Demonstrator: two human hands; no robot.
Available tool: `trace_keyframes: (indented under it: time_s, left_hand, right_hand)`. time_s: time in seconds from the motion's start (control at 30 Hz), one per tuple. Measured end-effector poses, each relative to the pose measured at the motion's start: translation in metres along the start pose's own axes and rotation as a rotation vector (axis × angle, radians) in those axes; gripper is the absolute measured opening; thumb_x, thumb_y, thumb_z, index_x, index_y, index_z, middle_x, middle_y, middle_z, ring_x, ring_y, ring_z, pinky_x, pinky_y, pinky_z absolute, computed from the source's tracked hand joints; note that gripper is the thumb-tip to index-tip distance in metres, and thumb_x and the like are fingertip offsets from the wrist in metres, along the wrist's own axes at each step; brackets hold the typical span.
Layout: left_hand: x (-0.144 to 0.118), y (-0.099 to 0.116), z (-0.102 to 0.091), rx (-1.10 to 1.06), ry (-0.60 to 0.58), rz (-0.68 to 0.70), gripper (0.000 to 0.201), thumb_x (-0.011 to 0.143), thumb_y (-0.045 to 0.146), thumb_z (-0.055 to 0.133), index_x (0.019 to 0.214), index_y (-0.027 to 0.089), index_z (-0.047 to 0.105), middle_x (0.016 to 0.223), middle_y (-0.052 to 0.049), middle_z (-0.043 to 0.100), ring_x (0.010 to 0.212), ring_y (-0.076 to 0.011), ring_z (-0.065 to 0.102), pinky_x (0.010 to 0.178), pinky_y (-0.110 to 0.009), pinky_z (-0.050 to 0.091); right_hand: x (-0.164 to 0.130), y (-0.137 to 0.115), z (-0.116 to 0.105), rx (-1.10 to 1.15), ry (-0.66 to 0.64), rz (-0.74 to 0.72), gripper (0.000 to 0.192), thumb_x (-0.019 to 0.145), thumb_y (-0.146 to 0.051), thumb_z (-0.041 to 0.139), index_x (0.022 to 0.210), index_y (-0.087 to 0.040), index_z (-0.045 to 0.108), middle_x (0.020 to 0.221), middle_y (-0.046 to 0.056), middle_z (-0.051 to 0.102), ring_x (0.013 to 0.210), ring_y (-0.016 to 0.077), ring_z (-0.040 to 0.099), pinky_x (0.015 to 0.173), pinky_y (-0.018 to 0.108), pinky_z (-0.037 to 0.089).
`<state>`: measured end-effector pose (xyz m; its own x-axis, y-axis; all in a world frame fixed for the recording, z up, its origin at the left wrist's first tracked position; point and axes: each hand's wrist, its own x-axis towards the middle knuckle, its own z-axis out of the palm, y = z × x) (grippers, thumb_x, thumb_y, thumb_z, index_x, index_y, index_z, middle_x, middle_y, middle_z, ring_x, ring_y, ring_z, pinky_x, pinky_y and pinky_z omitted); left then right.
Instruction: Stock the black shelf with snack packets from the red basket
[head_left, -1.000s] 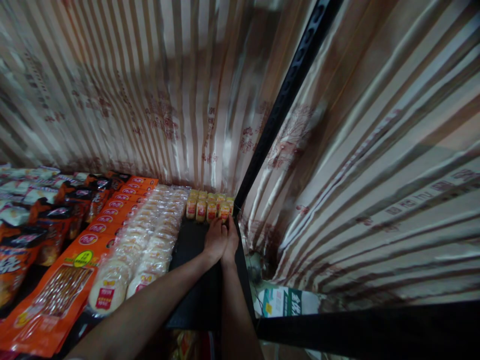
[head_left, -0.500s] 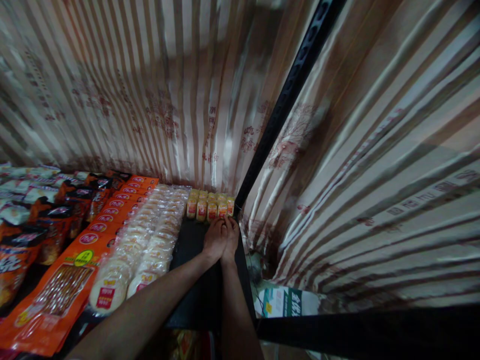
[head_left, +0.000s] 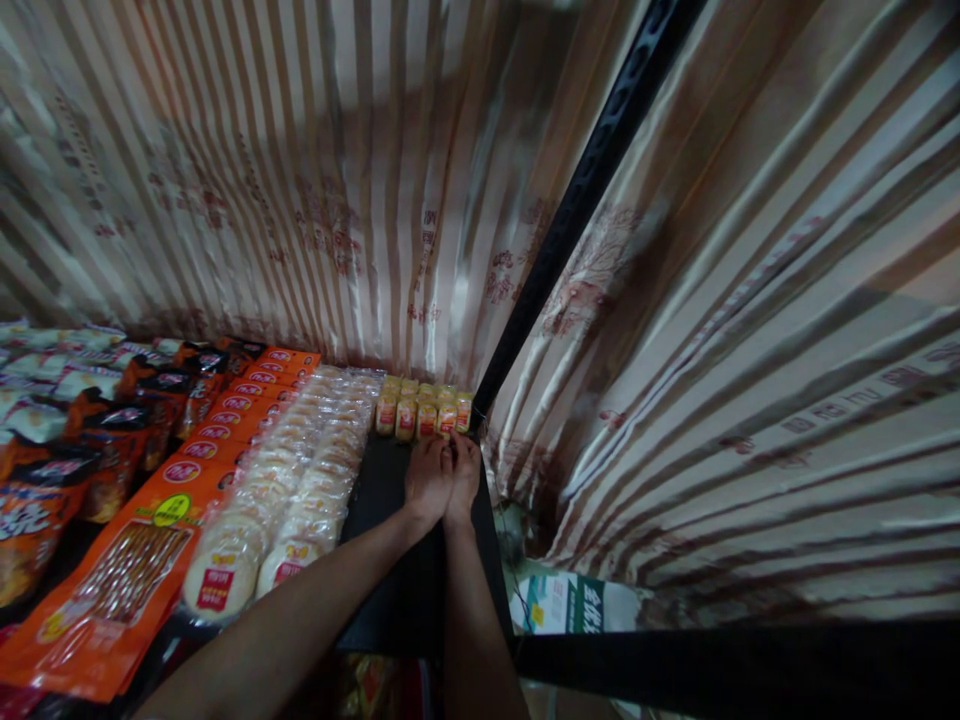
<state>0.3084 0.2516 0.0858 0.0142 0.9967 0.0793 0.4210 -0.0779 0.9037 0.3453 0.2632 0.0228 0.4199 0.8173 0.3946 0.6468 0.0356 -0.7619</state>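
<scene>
Small yellow snack packs point(head_left: 406, 418) with red labels stand in short rows at the far end of a black shelf point(head_left: 386, 560). Against the front of these rows, my left hand point(head_left: 430, 482) and my right hand point(head_left: 463, 478) lie side by side, touching each other. The fingers of both are bent and pressed together near the packs at the right end. My hands hide what is between the fingers, and I cannot make it out. Left of the packs run two columns of round crackers point(head_left: 219, 580) in clear wrapping.
Orange snack bags point(head_left: 142, 570) overlap in a column, with darker orange bags point(head_left: 112, 440) and white packets point(head_left: 34, 420) farther left. A black perforated post point(head_left: 570, 210) rises at the shelf corner. Striped curtains point(head_left: 390, 200) hang behind. A green and white package point(head_left: 570, 603) lies lower right.
The view has shifted very slightly. Both hands stay at the front of the yellow packs, with the fingers drawn back a little toward me.
</scene>
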Motion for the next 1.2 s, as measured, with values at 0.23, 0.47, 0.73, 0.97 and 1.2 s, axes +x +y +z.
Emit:
trace_keyframes:
  time_s: [0.23,0.47,0.73,0.97,1.2]
  left_hand:
    - [-0.001,-0.018,-0.033,0.121,0.026,-0.040,0.027,0.085,0.014,0.040,0.101,0.014,0.062,0.116,-0.011,0.057,0.113,-0.0218,0.051,0.104,-0.036,0.039]
    - [0.000,-0.016,-0.033,0.103,0.003,-0.001,0.029,0.086,0.012,0.038,0.100,0.009,0.064,0.117,-0.015,0.057,0.114,-0.0221,0.051,0.106,-0.033,0.036]
    - [-0.006,-0.012,-0.037,0.110,-0.006,-0.018,0.027,0.088,0.015,0.037,0.093,0.017,0.064,0.110,-0.010,0.060,0.108,-0.0195,0.054,0.099,-0.032,0.041]
    - [-0.023,-0.013,-0.046,0.207,-0.053,-0.018,0.033,0.090,0.016,0.031,0.096,0.011,0.063,0.101,-0.014,0.063,0.098,-0.0213,0.057,0.092,-0.033,0.043]
    - [-0.050,-0.020,-0.057,0.355,-0.119,-0.076,0.034,0.089,0.014,0.031,0.103,0.010,0.061,0.104,-0.011,0.063,0.101,-0.0193,0.056,0.092,-0.028,0.040]
  right_hand:
    - [0.002,-0.003,0.000,0.007,-0.008,-0.008,0.045,0.076,-0.014,0.042,0.117,-0.017,0.061,0.109,0.011,0.058,0.103,0.0201,0.054,0.092,0.034,0.044]
    - [0.002,0.000,0.001,-0.020,-0.055,-0.033,0.046,0.078,-0.014,0.040,0.119,-0.016,0.060,0.115,0.012,0.056,0.110,0.0198,0.051,0.098,0.034,0.041]
    - [0.001,-0.007,-0.003,0.029,0.006,-0.033,0.043,0.079,-0.020,0.039,0.114,-0.011,0.063,0.109,0.014,0.054,0.103,0.0199,0.052,0.093,0.033,0.044]
    - [-0.013,-0.017,-0.011,0.045,-0.069,-0.078,0.044,0.077,-0.017,0.040,0.115,-0.015,0.062,0.112,0.012,0.053,0.103,0.0188,0.054,0.092,0.032,0.046]
    - [-0.041,-0.027,-0.022,0.025,-0.214,-0.110,0.045,0.074,-0.010,0.041,0.112,-0.017,0.064,0.109,0.010,0.058,0.096,0.0184,0.059,0.088,0.030,0.048]
